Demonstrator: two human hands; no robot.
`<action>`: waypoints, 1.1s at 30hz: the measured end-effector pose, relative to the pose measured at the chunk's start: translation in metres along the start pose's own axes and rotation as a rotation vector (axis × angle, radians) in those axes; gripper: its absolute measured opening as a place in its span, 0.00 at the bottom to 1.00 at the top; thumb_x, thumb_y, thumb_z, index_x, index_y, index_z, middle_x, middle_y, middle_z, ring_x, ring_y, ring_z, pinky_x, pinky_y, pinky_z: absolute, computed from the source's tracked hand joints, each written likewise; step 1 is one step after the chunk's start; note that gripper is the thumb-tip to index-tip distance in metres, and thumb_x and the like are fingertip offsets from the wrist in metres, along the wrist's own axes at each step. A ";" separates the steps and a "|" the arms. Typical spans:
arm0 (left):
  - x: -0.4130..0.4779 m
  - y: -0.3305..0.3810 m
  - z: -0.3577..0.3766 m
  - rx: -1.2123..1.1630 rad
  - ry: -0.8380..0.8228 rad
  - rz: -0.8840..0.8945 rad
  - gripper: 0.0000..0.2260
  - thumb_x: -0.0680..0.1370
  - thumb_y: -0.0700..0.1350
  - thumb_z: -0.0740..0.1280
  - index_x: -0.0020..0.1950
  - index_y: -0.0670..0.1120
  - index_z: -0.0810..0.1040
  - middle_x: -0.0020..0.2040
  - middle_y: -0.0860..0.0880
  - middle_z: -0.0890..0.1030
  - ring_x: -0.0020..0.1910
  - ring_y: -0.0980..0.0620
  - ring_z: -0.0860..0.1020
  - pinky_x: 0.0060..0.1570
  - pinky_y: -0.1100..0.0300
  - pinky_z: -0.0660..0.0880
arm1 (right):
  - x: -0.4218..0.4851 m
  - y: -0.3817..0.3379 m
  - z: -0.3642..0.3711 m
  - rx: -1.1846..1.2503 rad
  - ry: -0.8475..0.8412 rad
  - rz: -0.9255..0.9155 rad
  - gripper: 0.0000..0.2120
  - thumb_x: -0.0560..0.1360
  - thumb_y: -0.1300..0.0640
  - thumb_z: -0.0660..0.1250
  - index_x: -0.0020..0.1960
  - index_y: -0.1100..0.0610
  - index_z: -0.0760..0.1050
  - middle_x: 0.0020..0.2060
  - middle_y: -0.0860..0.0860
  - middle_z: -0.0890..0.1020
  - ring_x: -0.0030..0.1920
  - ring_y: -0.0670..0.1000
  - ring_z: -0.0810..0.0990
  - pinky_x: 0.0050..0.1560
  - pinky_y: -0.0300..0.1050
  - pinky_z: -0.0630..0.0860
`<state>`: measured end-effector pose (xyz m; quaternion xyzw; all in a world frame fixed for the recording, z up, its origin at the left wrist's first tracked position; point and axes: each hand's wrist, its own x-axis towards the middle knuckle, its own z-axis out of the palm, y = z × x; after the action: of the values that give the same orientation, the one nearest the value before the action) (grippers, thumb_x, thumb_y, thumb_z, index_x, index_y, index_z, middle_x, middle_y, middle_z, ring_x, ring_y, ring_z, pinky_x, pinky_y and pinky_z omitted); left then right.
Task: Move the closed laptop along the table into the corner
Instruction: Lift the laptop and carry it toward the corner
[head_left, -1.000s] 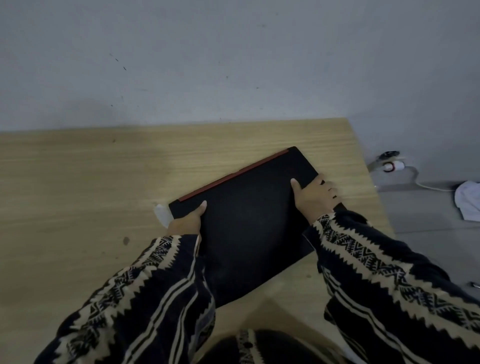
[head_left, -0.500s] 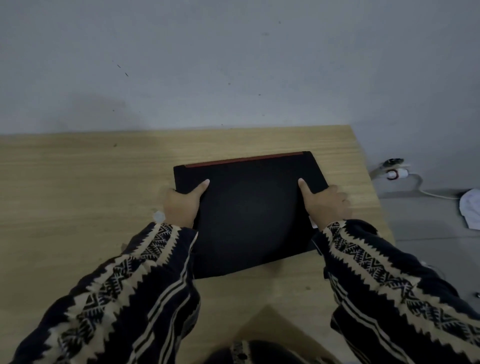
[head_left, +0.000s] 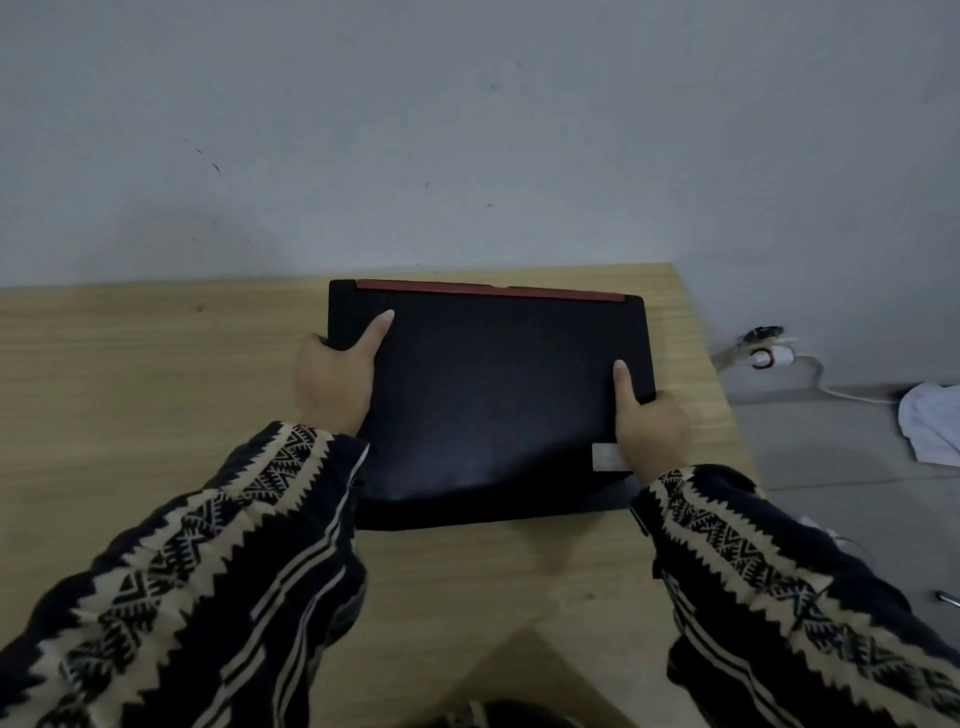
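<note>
Laptop (head_left: 493, 405): closed, black, flat on the wooden table (head_left: 156, 374), red strip along its far edge close to the wall (head_left: 467, 130), near the table's far right corner.
Left hand (head_left: 332, 384): clasps the laptop's left edge, thumb laid on the lid, other fingers curled under and hidden.
Right hand (head_left: 652, 426): clasps the right edge likewise, thumb on top, beside a pale sticker (head_left: 608, 457).
Sleeves: dark, patterned, covering both wrists.
Floor, right of table: a white plug with cable (head_left: 769, 357) and a white cloth (head_left: 932, 426), well apart from the laptop.
</note>
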<state>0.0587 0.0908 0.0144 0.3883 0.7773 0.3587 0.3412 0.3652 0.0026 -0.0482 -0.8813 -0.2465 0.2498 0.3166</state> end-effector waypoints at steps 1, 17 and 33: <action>0.002 0.000 -0.003 0.002 -0.010 0.004 0.39 0.57 0.77 0.69 0.50 0.45 0.79 0.45 0.49 0.83 0.43 0.49 0.81 0.47 0.47 0.82 | -0.002 0.000 0.001 0.020 0.006 0.005 0.37 0.69 0.24 0.59 0.46 0.59 0.79 0.42 0.52 0.82 0.42 0.54 0.80 0.44 0.46 0.74; 0.042 -0.032 -0.113 -0.240 -0.588 -0.232 0.32 0.64 0.56 0.79 0.64 0.42 0.79 0.57 0.42 0.85 0.52 0.42 0.85 0.45 0.53 0.82 | -0.065 -0.053 0.014 0.026 -0.119 0.065 0.40 0.61 0.19 0.61 0.35 0.59 0.74 0.30 0.51 0.75 0.33 0.52 0.76 0.34 0.45 0.70; 0.126 -0.100 -0.260 -0.314 -0.167 -0.184 0.23 0.69 0.54 0.79 0.54 0.39 0.79 0.48 0.45 0.83 0.48 0.43 0.82 0.42 0.54 0.79 | -0.170 -0.171 0.121 0.081 -0.371 -0.019 0.31 0.71 0.35 0.69 0.60 0.62 0.78 0.57 0.57 0.82 0.55 0.59 0.80 0.57 0.55 0.78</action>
<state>-0.2460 0.0777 0.0332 0.2860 0.7131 0.4091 0.4922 0.1176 0.0698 0.0350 -0.8043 -0.2985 0.4146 0.3035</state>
